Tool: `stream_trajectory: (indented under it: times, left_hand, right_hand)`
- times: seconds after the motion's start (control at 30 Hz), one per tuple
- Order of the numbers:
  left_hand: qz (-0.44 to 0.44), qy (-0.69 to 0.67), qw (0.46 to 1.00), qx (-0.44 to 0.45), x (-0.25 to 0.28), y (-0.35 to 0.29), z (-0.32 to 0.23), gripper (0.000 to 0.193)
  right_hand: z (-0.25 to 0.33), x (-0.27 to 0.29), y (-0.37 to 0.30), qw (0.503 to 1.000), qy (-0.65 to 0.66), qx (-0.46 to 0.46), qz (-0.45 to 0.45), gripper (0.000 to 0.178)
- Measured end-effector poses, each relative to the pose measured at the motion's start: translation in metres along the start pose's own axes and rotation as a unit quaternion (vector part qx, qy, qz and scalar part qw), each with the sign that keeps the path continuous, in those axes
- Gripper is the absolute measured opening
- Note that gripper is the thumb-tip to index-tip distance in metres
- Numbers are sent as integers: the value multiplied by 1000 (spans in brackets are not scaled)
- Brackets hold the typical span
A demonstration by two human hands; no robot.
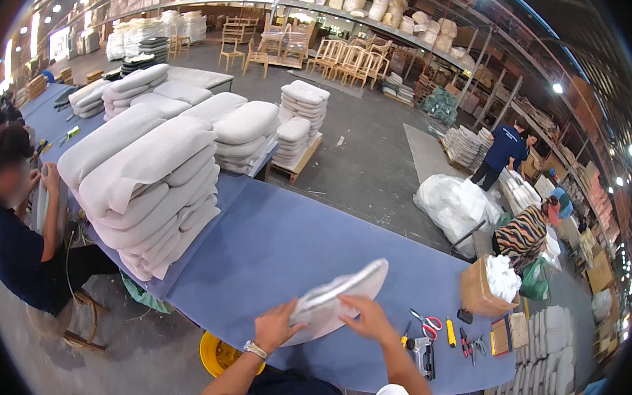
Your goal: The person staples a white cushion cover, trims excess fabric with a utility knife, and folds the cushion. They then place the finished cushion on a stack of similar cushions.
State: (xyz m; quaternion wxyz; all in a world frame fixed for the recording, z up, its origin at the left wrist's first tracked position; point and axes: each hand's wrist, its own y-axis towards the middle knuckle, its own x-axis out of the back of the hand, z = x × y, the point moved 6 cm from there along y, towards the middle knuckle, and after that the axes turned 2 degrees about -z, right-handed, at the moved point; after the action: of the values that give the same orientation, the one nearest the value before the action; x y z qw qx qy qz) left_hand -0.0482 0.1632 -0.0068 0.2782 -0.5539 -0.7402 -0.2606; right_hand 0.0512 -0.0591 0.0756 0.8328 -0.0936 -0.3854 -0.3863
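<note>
Over the near edge of the blue table, I hold a light grey padded seat cushion (324, 314) tilted up, with its folded, paler edge facing upward. My left hand (275, 326), with a watch at the wrist, grips the cushion's left end. My right hand (368, 317) holds its near right side, fingertips pressed on the fabric. To the right of my right forearm lie a staple gun (422, 356), red-handled scissors (430, 325), a yellow cutter knife (451, 332) and red-handled pliers (466, 343).
Tall stacks of grey cushions (149, 186) stand on the blue table (260, 230) to the left. A cardboard box (480, 292) of white stuffing sits at its right edge. Below is a yellow bucket (211, 352). A co-worker (17, 223) sits at the left; others work at far right.
</note>
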Motion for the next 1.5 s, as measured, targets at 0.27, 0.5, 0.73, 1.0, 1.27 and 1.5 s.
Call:
stream_trajectory:
  times: [0.27,0.5,0.73,1.0,1.27,1.5]
  left_hand:
    - [68,-31,985,155,-43,0,57,76]
    - [-13,-186,963,196,-133,-44,88,79]
    - [38,-212,952,216,-156,-7,137,87]
    - [115,-213,962,124,-127,0,36,98]
    - [29,-23,976,217,-135,-38,-73,101]
    - [-75,-21,958,275,-157,-93,-151,93]
  right_hand:
    - [-19,-123,-143,930,164,-241,224,46]
    - [-47,-114,-201,885,206,-351,227,51]
    - [-51,-80,-230,908,145,-330,212,61]
    - [-141,-22,-315,901,216,-298,230,57]
    - [-173,9,-302,916,196,-234,261,53]
    - [-241,9,-288,901,244,-198,300,51]
